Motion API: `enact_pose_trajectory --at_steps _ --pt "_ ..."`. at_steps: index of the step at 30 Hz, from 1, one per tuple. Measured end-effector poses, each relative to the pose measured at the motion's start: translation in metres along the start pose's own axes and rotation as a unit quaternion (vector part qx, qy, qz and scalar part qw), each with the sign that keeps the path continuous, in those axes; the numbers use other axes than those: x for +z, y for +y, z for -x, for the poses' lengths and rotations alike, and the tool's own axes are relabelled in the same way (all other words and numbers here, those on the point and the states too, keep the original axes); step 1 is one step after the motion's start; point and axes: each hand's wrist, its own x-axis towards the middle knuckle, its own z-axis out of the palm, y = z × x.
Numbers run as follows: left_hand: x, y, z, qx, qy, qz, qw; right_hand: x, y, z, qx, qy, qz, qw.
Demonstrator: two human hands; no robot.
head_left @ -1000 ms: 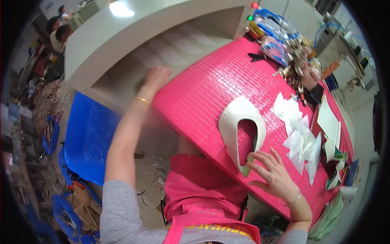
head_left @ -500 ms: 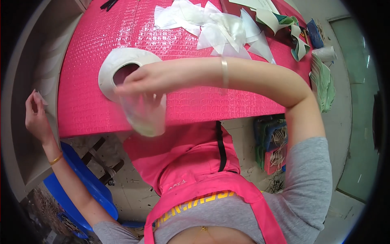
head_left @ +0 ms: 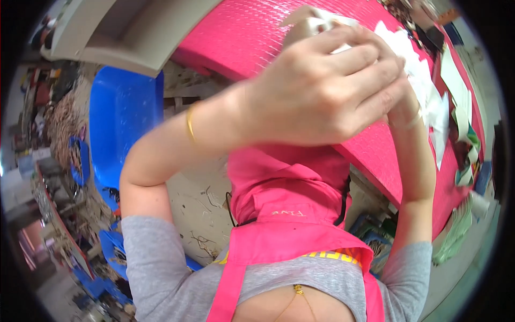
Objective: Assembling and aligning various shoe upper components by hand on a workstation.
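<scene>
My left hand [head_left: 327,86] is raised over the near edge of the pink-covered table [head_left: 236,43], its fingers curled together. Past those fingers shows a white piece [head_left: 338,19], blurred by motion; I cannot make out exactly what the fingers grip. My right hand [head_left: 403,107] meets the left from the other side, and its fingers are mostly hidden behind it. On the table to the right lie several loose white sheet pieces [head_left: 416,67].
A grey open-fronted box [head_left: 115,32] adjoins the table at the upper left. Below it stands a blue plastic seat or bin [head_left: 123,118]. White and green strips [head_left: 464,129] lie along the table's right side. Stacked pale green sheets [head_left: 456,228] hang there too.
My left hand has left the grey box at the far left and come up beside my right hand. My right hand has moved right, away from the near table edge. The view has turned leftward.
</scene>
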Motion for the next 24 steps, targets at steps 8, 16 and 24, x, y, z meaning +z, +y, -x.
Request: enact_pose_trajectory --at_steps 8,16,24 --pt "-0.136 0.073 0.038 -0.029 -0.239 0.754 0.611 -0.079 -0.056 0.089 0.098 0.045 -0.156 0.982" --pt "-0.167 0.083 0.009 0.125 -0.218 0.761 0.598 -0.074 -0.069 0.127 0.007 0.077 -0.237 0.968" --pt "-0.222 0.063 -0.005 0.215 -0.051 0.565 0.795 -0.074 -0.058 0.187 -0.003 0.283 -0.084 0.955"
